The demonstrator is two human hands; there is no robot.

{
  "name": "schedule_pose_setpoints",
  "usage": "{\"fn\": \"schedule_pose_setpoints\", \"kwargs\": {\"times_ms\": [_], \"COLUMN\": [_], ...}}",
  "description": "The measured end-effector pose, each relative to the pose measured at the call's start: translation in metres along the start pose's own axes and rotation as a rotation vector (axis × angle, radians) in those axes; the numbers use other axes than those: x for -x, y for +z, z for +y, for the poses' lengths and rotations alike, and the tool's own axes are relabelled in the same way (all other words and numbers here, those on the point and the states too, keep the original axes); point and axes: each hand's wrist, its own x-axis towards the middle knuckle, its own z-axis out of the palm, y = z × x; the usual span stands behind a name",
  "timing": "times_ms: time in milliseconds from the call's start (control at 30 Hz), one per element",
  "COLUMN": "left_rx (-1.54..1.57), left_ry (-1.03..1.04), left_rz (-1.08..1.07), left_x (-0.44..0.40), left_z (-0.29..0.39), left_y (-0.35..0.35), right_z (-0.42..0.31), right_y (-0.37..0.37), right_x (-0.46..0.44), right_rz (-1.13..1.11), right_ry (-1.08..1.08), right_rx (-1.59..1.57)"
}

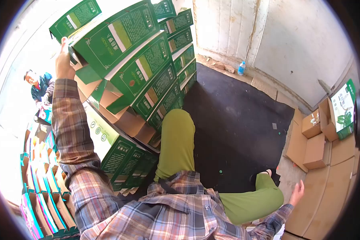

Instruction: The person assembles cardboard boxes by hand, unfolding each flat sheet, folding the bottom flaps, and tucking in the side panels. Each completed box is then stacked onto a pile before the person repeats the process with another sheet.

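My left hand (64,62) reaches up at the left and grips the edge of a green printed carton (116,38) at the top of a tall stack. Its fingertips show at the carton's corner; the rest of the grip is partly hidden. Below it, more green cartons (142,72) lie on their sides with their end flaps hanging loose and brown insides showing. Low at the right, my right hand (297,193) hangs beside brown cardboard (328,192), fingers apart and nothing visible in them.
A black mat (232,120) covers the floor. A blue-labelled bottle (241,68) stands by the white wall (304,44). Open brown boxes (316,150) and a white-and-green carton (343,108) are at the right. Colourful open cartons (48,214) line the lower left; another person (41,90) is beyond.
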Motion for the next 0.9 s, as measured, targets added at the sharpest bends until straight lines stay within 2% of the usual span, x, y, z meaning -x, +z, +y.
{"fn": "schedule_pose_setpoints", "kwargs": {"times_ms": [33, 100, 133, 167, 200, 267, 300, 367, 433, 467, 500, 533, 567, 600, 667, 700, 767, 833, 900], "left_rx": [0.027, -0.48, -0.33, -0.126, -0.084, -0.016, 0.021, -0.139, -0.259, -0.275, -0.288, -0.323, -0.37, -0.294, -0.188, -0.153, -0.137, -0.098, -0.089], "left_ry": [0.123, 0.556, 0.741, 0.51, 0.536, 0.583, 0.592, 0.84, 0.814, 0.782, 0.759, 0.767, 0.789, 0.716, 0.53, 0.417, 0.398, 0.4, 0.223], "left_rz": [-0.007, -0.041, 0.004, 0.147, 0.115, 0.069, 0.047, -0.115, -0.21, -0.292, -0.374, -0.5, -0.619, -0.773, -0.975, -1.037, -1.225, -1.361, -1.521], "left_x": [-0.011, -0.03, -0.02, 0.012, 0.026, 0.061, 0.083, 0.11, 0.145, 0.166, 0.189, 0.205, 0.221, 0.241, 0.284, 0.308, 0.35, 0.39, 0.419], "left_z": [-0.008, -0.018, -0.011, 0.011, 0.02, 0.037, 0.043, 0.038, 0.022, 0.007, -0.01, -0.03, -0.05, -0.068, -0.108, -0.128, -0.159, -0.188, -0.214], "left_y": [-0.01, -0.035, -0.025, -0.003, 0.004, 0.026, 0.04, 0.054, 0.075, 0.087, 0.097, 0.105, 0.111, 0.119, 0.129, 0.131, 0.132, 0.128, 0.115], "right_z": [0.011, 0.064, 0.113, 0.136, 0.159, 0.282, 0.311, 0.248, 0.161, 0.192, 0.226, 0.142, 0.179, 0.148, 0.107, 0.093, 0.065, 0.07, 0.065], "right_y": [-0.011, -0.037, -0.05, -0.057, -0.062, -0.08, -0.084, -0.069, -0.04, -0.042, -0.047, -0.026, -0.031, -0.024, -0.018, -0.02, -0.028, -0.035, -0.04], "right_x": [0.008, 0.022, 0.028, 0.044, 0.062, 0.098, 0.125, 0.189, 0.235, 0.26, 0.299, 0.306, 0.347, 0.363, 0.376, 0.382, 0.389, 0.402, 0.409], "right_rz": [0.058, 0.135, 0.151, 0.14, 0.129, 0.14, 0.143, 0.034, -0.057, -0.234, -0.046, -0.204, -0.2, -0.156, 0.067, 0.084, -0.065, -0.074, -0.107], "right_ry": [0.062, 0.101, 0.081, 0.13, 0.18, 0.239, 0.342, 0.574, 0.708, 0.775, 0.901, 1.084, 0.916, 0.871, 0.875, 0.915, 0.896, 0.921, 0.971], "right_rx": [0.059, 0.204, 0.298, 0.357, 0.413, 0.536, 0.539, 0.88, 0.983, 1.384, 1.058, 1.098, 1.186, 1.152, 1.033, 1.032, 1.046, 1.045, 1.055]}}
